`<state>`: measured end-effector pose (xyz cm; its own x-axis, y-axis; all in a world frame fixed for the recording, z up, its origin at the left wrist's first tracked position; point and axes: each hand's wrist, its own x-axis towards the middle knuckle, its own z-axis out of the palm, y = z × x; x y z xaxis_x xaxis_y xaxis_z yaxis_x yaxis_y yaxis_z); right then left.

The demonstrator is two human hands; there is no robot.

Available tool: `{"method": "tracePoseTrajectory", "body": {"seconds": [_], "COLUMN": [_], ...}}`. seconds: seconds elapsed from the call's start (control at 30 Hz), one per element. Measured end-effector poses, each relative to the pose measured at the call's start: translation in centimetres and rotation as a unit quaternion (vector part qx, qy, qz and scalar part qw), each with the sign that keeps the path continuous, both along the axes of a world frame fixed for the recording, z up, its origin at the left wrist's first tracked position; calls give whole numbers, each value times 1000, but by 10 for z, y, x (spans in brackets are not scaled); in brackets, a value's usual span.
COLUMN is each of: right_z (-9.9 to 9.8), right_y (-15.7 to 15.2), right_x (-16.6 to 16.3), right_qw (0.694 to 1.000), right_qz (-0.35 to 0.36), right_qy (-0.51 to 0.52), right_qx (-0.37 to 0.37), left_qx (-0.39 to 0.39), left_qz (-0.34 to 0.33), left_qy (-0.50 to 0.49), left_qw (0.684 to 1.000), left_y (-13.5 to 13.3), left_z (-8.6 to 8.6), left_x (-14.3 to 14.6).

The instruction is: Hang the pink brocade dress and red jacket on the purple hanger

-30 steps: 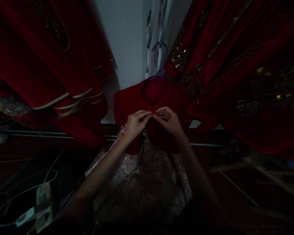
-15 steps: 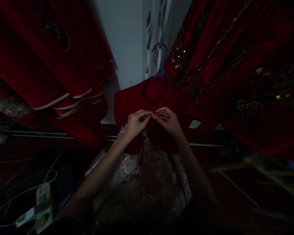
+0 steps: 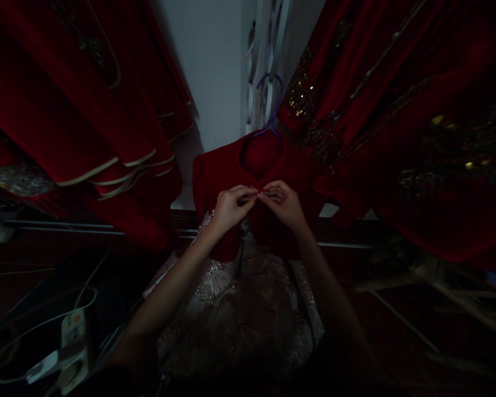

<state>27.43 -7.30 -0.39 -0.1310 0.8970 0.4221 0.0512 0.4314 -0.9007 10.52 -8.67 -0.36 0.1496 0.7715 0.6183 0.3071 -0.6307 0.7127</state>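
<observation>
A short red jacket [image 3: 221, 171] hangs on a purple hanger [image 3: 276, 110] in front of me. Below its neckline, at the front opening, my left hand [image 3: 232, 205] pinches one front edge. My right hand [image 3: 284, 203] pinches the opposite edge, its fingertips almost touching the left ones. Something small and shiny shows at the fingertips, too dim to make out. Under the jacket spreads a pale, glittery brocade fabric [image 3: 223, 281].
Red garments with light piping [image 3: 107, 132] hang at left, and red garments with gold beading [image 3: 310, 99] at right. Behind is a white metal grille [image 3: 268, 55]. A power strip [image 3: 73, 342] with a cable lies lower left; wooden legs [image 3: 442, 292] stand lower right.
Hardly anything differs. Both hands stay at the jacket's front opening, with only slight finger movement.
</observation>
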Motion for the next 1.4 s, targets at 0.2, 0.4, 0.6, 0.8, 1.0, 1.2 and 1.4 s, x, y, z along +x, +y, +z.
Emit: {"method": "tracePoseTrajectory", "body": {"seconds": [0.2, 0.4, 0.6, 0.8, 1.0, 1.2, 1.4], "right_z": [1, -1, 0, 1, 0, -8, -31], "right_y": [0, -1, 1, 1, 2, 2, -13], "right_x": [0, 1, -10, -23, -18, -14, -16], "right_qw": [1000, 997, 990, 978, 985, 991, 994], "right_qz": [13, -3, -81, -176, -154, -119, -108], "right_qy": [-17, -54, -88, -89, -58, -51, -19], "right_qx": [-3, 56, 69, 75, 59, 42, 4], "left_qx": [42, 73, 64, 49, -4, -52, -120], "left_qz": [26, 16, 36, 82, 69, 113, 55], "left_qy": [55, 90, 99, 123, 64, 81, -7], "left_qw": [997, 993, 992, 988, 996, 989, 991], "left_y": [1, 4, -1, -13, -9, 5, -9], "left_z": [-1, 0, 1, -15, -39, -40, -47], "left_x": [-1, -5, 5, 21, 19, 11, 7]}}
